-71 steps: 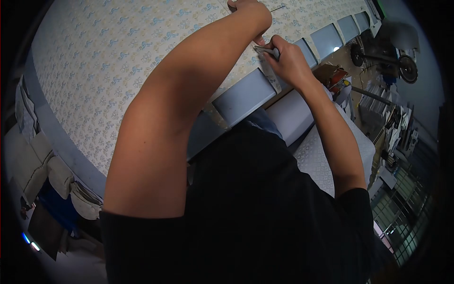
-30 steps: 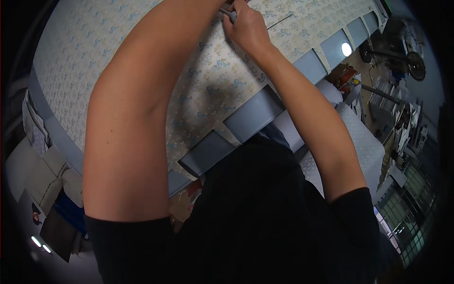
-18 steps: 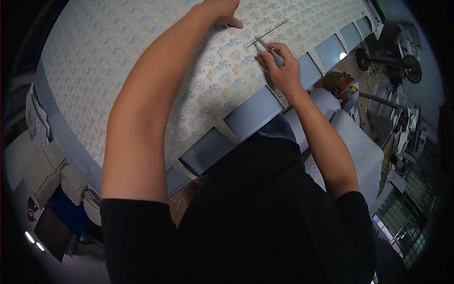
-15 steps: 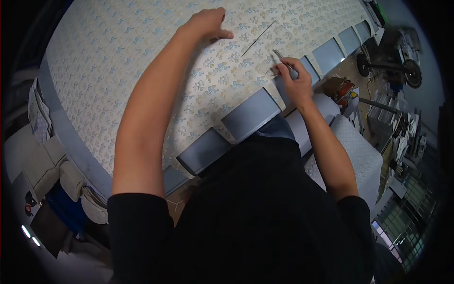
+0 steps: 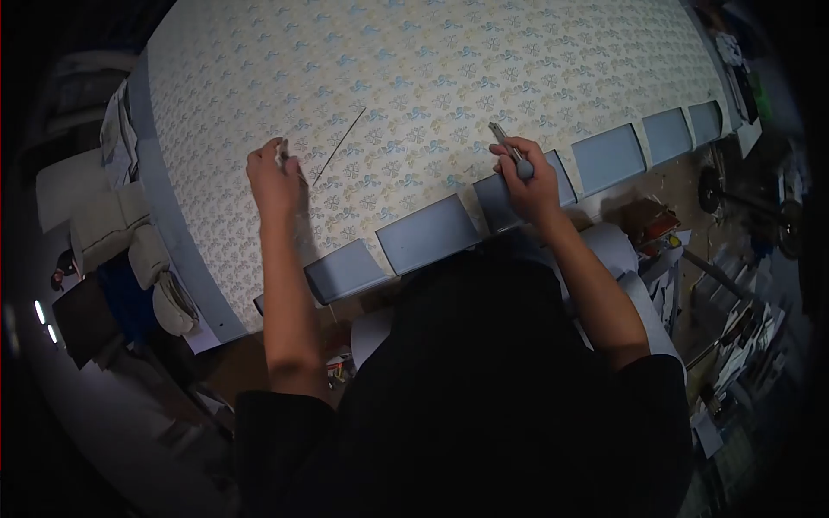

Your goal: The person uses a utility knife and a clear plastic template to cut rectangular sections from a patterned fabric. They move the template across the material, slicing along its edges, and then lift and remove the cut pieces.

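Observation:
A pale fabric (image 5: 406, 104) with small blue and tan motifs covers the broad surface before me. My left hand (image 5: 273, 177) is over its left part, fingers curled around something small and pale that I cannot make out. Just to the right of that hand, a thin dark line or rod (image 5: 338, 147) lies slanted on the fabric. My right hand (image 5: 533, 186) is closed around a slim metal tool (image 5: 509, 148) with a rounded grey end, its tip pointing up and left, above the fabric near the front edge.
Blue-grey rectangular panels (image 5: 429, 233) show between fabric strips along the near edge. Cushion-like pieces (image 5: 108, 211) stand at the left. At the right are a wheeled metal frame (image 5: 747, 203), a red-brown box (image 5: 652, 223) and stacked scraps (image 5: 751, 345).
The camera view has turned. My left hand has come back towards me and left, its fingers now curled. The thin dark line lies farther left on the fabric. My right hand still holds the tool.

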A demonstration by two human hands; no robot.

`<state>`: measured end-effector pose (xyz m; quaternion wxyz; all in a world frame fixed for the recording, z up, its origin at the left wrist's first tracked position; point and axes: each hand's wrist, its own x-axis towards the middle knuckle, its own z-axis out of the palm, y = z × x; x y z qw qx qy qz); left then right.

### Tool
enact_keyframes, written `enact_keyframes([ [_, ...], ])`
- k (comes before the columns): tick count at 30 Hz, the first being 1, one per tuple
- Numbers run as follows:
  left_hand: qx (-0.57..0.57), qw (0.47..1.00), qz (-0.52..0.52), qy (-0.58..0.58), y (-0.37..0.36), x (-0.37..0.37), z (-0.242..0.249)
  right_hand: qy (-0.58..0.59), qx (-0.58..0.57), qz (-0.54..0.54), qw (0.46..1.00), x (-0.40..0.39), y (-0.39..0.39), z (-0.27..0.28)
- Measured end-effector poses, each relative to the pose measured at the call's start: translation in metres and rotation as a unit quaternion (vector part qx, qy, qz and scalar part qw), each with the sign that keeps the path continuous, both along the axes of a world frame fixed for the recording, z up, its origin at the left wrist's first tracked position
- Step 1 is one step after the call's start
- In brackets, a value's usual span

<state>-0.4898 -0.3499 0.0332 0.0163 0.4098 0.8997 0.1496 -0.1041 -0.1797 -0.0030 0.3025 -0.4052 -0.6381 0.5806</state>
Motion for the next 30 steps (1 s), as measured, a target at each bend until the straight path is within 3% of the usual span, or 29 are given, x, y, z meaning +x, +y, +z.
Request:
enact_keyframes([
  [3, 0.079, 0.993, 0.003, -0.088, -0.002, 0.077, -0.004, -0.018, 0.017, 0.035, 0.999, 0.005, 0.01, -0.013],
  [5, 0.03, 0.997, -0.003, -0.078, -0.007, 0.122, -0.016, 0.022, 0.008, 0.048, 0.999, 0.006, 0.012, -0.013],
  [7, 0.069, 0.995, -0.044, -0.062, -0.011, 0.151, -0.028, 0.004, -0.001, 0.062, 0.998, 0.01, 0.012, -0.011],
  [12, 0.019, 0.991, -0.086, -0.103, -0.023, 0.158, -0.019, -0.005, -0.03, 0.09, 0.995, 0.011, 0.009, 0.006],
  [14, 0.001, 0.988, -0.112, -0.107, -0.03, 0.151, -0.017, -0.007, -0.128, 0.072, 0.989, 0.008, 0.003, 0.008],
  [15, -0.023, 0.983, -0.141, -0.118, -0.034, 0.148, -0.016, -0.004, -0.124, 0.074, 0.99, 0.006, -0.001, 0.006],
  [17, -0.049, 0.978, -0.175, -0.101, -0.043, 0.141, -0.017, -0.02, 0.059, 0.136, 0.989, 0.0, -0.006, 0.0],
  [18, -0.081, 0.971, -0.208, -0.089, -0.046, 0.138, -0.019, -0.02, 0.067, 0.141, 0.988, -0.008, -0.008, 0.005],
  [20, -0.058, 0.975, -0.2, -0.077, -0.054, 0.142, -0.024, -0.05, 0.196, 0.182, 0.962, -0.023, -0.022, 0.013],
  [22, -0.037, 0.978, -0.194, -0.064, -0.059, 0.151, -0.029, -0.077, 0.215, 0.206, 0.952, -0.034, -0.031, 0.013],
  [24, 0.076, 0.988, -0.091, -0.099, -0.06, 0.164, -0.034, -0.136, 0.275, 0.226, 0.925, -0.044, -0.04, 0.013],
  [27, 0.098, 0.991, -0.058, -0.072, -0.06, 0.172, -0.042, -0.186, 0.244, 0.217, 0.927, -0.05, -0.049, 0.018],
  [30, 0.091, 0.991, -0.058, -0.081, -0.058, 0.175, -0.038, -0.192, 0.291, 0.209, 0.914, -0.051, -0.048, 0.008],
])
